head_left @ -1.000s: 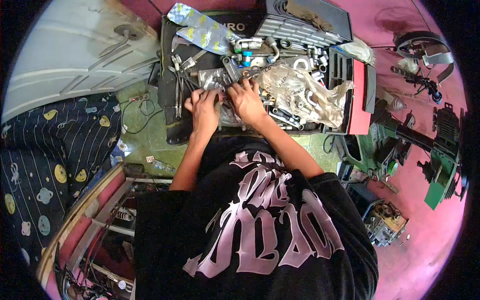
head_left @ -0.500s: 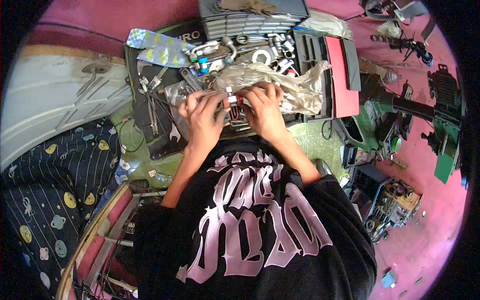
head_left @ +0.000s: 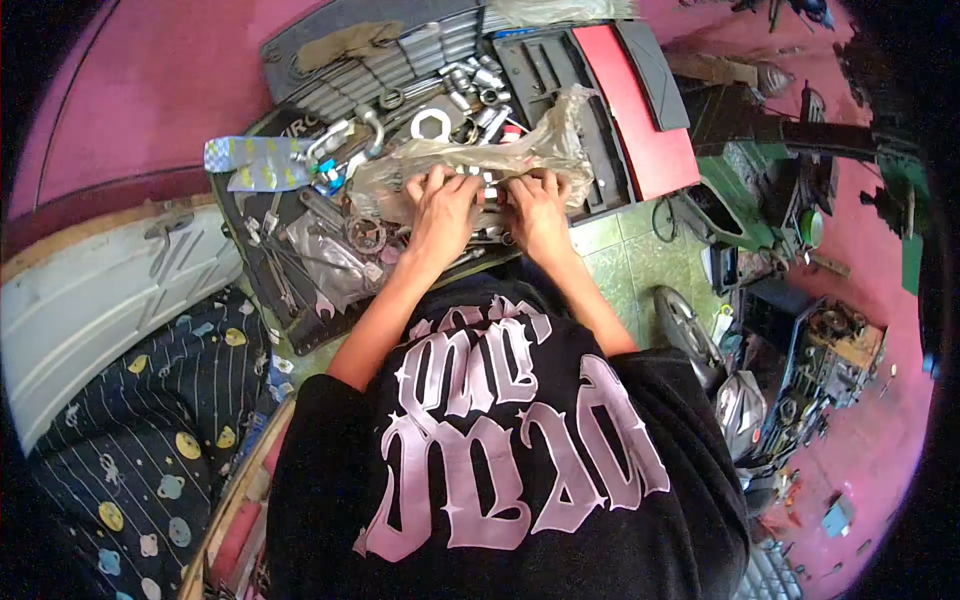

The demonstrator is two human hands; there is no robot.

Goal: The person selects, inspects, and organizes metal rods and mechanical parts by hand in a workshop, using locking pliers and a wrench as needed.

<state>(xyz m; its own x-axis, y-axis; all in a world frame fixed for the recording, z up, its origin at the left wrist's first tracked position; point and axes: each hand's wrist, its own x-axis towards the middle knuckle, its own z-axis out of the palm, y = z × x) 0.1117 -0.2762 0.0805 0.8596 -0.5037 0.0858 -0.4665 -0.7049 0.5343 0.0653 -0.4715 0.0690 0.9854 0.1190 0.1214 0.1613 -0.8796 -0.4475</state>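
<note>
My left hand (head_left: pixel 443 213) and my right hand (head_left: pixel 537 212) face each other over the cluttered work surface, their fingers closed from either side on a small red-and-silver part (head_left: pixel 489 193). The fingers cover much of it, and its exact kind cannot be made out. Just behind the hands lies a crumpled, cloudy plastic bag (head_left: pixel 560 150). A white ring-shaped nut (head_left: pixel 430 125) and several metal sockets (head_left: pixel 475 78) sit beyond the bag. To the left of my left hand is a round metal piece (head_left: pixel 367 235) on clear plastic.
Wrenches (head_left: pixel 280 265) lie at the left of the dark mat. A patterned packet (head_left: pixel 258 162) is at the far left. Grey drawers (head_left: pixel 420 55) stand at the back, a red panel (head_left: pixel 640 115) at the right. Green machinery (head_left: pixel 750 190) is further right.
The view has turned, so the bench appears further left and tilted. Both hands still grip the small part, now lower over the bag, with the fingers more curled.
</note>
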